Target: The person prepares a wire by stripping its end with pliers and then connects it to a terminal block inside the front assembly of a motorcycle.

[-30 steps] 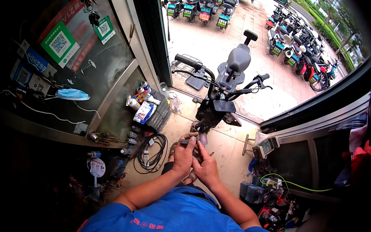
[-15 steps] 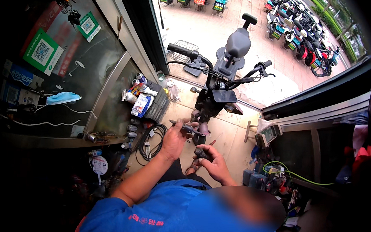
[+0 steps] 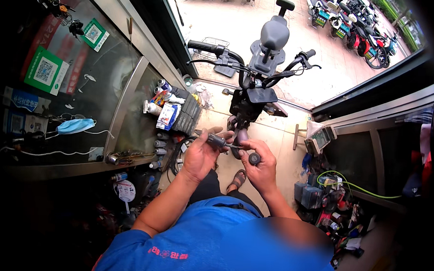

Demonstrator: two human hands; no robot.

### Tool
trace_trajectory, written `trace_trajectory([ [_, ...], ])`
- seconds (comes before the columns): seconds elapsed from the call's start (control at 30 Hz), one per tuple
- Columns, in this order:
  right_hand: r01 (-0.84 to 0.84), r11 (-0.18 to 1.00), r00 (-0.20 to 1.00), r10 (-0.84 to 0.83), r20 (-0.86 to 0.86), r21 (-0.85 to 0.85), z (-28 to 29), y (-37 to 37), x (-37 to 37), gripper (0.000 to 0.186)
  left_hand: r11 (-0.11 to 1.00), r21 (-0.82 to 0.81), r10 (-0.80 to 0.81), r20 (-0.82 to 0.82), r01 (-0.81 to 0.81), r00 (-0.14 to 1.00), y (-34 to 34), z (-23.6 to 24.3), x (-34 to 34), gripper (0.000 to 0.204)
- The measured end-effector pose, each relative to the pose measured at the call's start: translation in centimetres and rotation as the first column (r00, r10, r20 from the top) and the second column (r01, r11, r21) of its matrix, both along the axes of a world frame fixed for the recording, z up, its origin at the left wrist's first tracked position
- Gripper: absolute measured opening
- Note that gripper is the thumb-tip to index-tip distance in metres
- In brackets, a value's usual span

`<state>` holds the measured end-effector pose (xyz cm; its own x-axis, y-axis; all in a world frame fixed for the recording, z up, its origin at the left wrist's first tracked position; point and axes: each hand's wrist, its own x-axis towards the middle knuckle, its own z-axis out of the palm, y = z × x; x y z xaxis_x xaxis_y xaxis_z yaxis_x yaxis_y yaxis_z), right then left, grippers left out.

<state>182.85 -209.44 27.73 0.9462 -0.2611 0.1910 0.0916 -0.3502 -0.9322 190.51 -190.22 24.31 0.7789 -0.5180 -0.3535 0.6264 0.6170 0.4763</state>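
Note:
My left hand (image 3: 199, 156) is closed, palm partly up, around a dark cylindrical tool (image 3: 216, 141). From the tool a thin shaft runs right toward my other hand. My right hand (image 3: 261, 168) is closed on a black round-ended handle (image 3: 254, 159), whose far part is hidden in the fingers. Its thumb and forefinger are at the tip of the thin shaft; whether they pinch it I cannot tell. Just beyond both hands stands a dark electric scooter (image 3: 246, 105) with a grey seat (image 3: 275, 33), its handlebars toward me and its front wheel close by.
At left, spray cans and bottles (image 3: 163, 86) sit by a dark stacked box (image 3: 191, 113), with a coiled black cable (image 3: 175, 155) below. A glass door (image 3: 127, 99) stands there. At right are a small stand (image 3: 317, 139), batteries (image 3: 308, 193) and clutter. Parked scooters (image 3: 359, 30) fill the outside.
My hands have come together: the right has moved up and right, close to the shaft of the left hand's tool. The view has shifted slightly, and my sandalled foot shows more.

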Motion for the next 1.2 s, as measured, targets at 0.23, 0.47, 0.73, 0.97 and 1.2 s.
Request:
trace_trajectory([
  [0.23,0.004,0.999,1.000,-0.004,-0.026,-0.031,-0.8,-1.4,-2.1,0.027,0.996,-0.093,-0.008,-0.059,0.003,0.998,0.3,0.6,-0.9,0.055],
  [0.47,-0.009,0.929,0.959,0.113,-0.261,0.369,-1.0,-3.0,-4.7,0.021,0.995,-0.081,-0.075,-0.133,0.065,0.988,0.0,-0.2,-1.9,0.060],
  [0.73,-0.019,0.744,0.873,0.338,-0.352,0.668,1.7,-4.0,-8.3,0.022,0.726,0.527,-0.449,-0.122,0.441,0.885,0.5,-0.1,-5.8,0.049],
  [0.97,-0.061,0.713,0.821,0.434,-0.371,0.699,0.1,-3.3,-13.7,0.016,0.657,0.753,-0.607,0.510,0.024,0.609,-1.2,3.2,-13.1,0.023],
  [1.2,-0.206,0.957,0.788,0.285,-0.545,0.202,-2.6,-2.1,-19.9,0.015,0.508,0.805,-0.809,0.324,0.307,0.490,0.4,1.4,-18.3,0.023],
])
